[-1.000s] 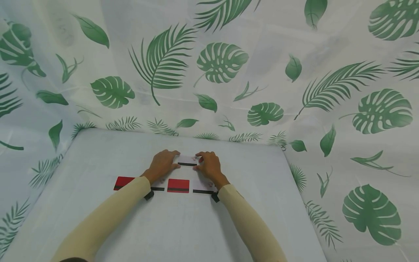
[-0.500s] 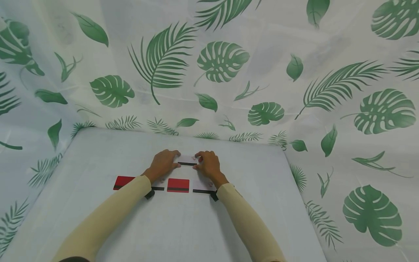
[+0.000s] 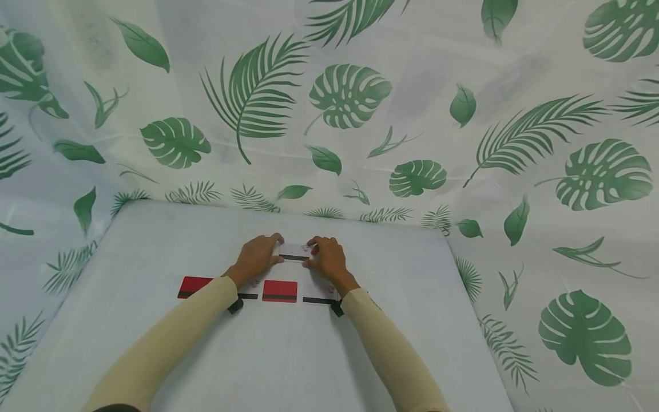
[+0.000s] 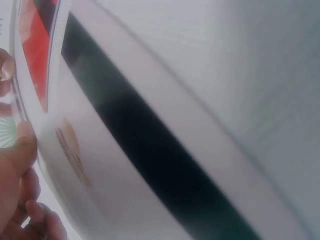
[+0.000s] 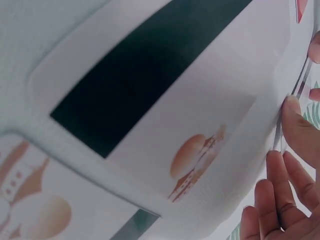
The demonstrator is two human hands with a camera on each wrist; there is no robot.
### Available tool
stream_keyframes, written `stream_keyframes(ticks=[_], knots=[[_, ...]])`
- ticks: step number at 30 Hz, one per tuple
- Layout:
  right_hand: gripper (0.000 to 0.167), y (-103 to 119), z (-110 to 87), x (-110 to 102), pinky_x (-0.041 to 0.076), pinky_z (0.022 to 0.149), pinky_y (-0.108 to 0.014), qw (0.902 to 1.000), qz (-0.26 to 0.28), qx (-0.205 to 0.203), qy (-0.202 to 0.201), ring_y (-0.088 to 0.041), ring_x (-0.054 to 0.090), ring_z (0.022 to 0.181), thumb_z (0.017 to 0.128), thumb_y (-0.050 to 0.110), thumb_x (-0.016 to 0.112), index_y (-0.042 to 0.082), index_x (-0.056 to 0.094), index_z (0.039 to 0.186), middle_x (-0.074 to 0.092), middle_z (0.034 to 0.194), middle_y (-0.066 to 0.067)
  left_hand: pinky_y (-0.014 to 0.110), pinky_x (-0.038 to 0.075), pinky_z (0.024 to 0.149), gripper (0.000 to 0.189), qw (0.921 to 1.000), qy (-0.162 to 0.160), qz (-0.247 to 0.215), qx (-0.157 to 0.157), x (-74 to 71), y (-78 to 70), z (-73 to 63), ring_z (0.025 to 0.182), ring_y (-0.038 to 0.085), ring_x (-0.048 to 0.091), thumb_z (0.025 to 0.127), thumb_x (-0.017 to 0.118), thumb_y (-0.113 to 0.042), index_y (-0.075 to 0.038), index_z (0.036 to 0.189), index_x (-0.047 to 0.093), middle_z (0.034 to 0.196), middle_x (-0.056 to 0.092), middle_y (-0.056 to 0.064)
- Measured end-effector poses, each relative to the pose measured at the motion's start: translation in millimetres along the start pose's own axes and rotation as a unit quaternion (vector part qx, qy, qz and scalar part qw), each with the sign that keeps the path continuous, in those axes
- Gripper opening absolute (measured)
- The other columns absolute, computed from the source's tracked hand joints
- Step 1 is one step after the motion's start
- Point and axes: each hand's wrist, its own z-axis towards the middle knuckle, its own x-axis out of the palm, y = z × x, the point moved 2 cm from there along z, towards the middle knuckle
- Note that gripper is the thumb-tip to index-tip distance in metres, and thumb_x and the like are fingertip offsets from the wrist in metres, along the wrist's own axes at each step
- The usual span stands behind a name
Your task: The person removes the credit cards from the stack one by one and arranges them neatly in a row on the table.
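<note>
At the far part of the table, my two hands pinch a white card with a black stripe (image 3: 294,251) by its short ends. My left hand (image 3: 256,256) has thumb and fingers at its left end, and my right hand (image 3: 330,260) grips the right end likewise. In both wrist views this card shows as a thin, nearly edge-on strip by the fingertips. Nearer me lies a row of cards. A red card (image 3: 280,290) sits mid-row, with a striped white card (image 3: 319,300) to its right. My left wrist partly covers another white card (image 3: 249,296).
A second red card (image 3: 194,284) lies at the row's left end, partly under my sleeve. In the right wrist view, a card with a burger print (image 5: 37,200) shows low left. The white table (image 3: 268,355) meets a leaf-patterned curtain (image 3: 329,154) behind and at the sides.
</note>
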Motion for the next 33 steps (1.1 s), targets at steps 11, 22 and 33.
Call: stream_keyframes(ticks=[11,22,33], knots=[[0.055,3,-1.2,-5,0.05,0.095,-0.04,0.9997,0.025,0.008,0.002,-0.021,0.056,0.097,0.081,0.024,0.095,0.016,0.071,0.13,0.07,0.098,0.001,0.043,0.055,0.09,0.054,0.9999,0.011,0.006,-0.001,1.0,1.8,1.5,0.094,0.022,0.063,0.096,0.081,-0.033,-0.01,0.14,0.061,0.093,0.067,0.004],[0.057,-2,-4.2,-15,0.048,0.09,-0.038,0.9991,0.04,-0.014,-0.008,-0.021,0.056,0.096,0.081,0.025,0.094,0.014,0.072,0.132,0.073,0.1,0.0,0.033,0.047,0.072,0.057,0.9998,0.009,-0.014,0.012,-7.9,-3.5,0.6,0.076,0.016,0.055,0.093,0.084,-0.034,-0.011,0.14,0.06,0.081,0.06,0.001],[0.056,-9,-14.4,-24,0.048,0.09,-0.038,0.9988,0.045,-0.013,-0.015,-0.022,0.056,0.097,0.082,0.024,0.093,0.014,0.072,0.133,0.074,0.102,0.0,0.032,0.046,0.069,0.059,0.9992,0.008,-0.03,0.024,-7.8,-14.1,-1.3,0.074,0.017,0.054,0.089,0.088,-0.029,-0.011,0.138,0.06,0.081,0.06,0.001]])
